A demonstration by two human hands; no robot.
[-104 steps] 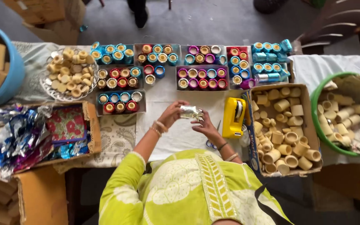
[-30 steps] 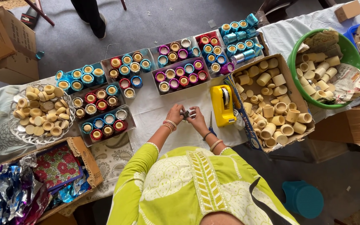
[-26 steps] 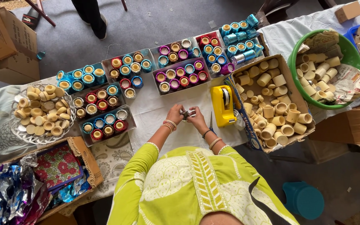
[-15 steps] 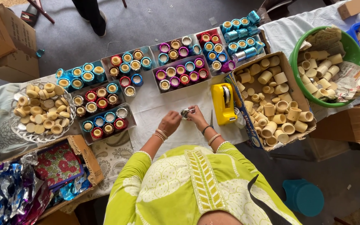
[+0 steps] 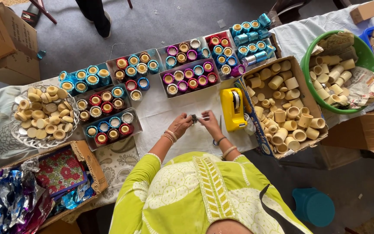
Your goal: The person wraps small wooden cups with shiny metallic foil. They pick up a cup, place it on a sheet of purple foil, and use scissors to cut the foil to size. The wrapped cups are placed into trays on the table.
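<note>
The single head camera looks almost straight down from well above the person's shoulders onto the table [image 5: 169, 117], whose far edge runs toward twelve o'clock, cardboard box [image 5: 282, 104] at two o'clock, foil wrappers [image 5: 9, 199] at eight.

Your table [image 5: 169, 119] is spread with pale patterned cloth. On it, from your left, lie a glass plate [image 5: 20, 134] of plain candle cups, small trays [image 5: 139, 126] of foil-wrapped cups in rows, a yellow tape dispenser [image 5: 232, 108] near the middle, a cardboard box [image 5: 301, 89] of plain cups, and a green tub [image 5: 371, 63] at your right.
</note>
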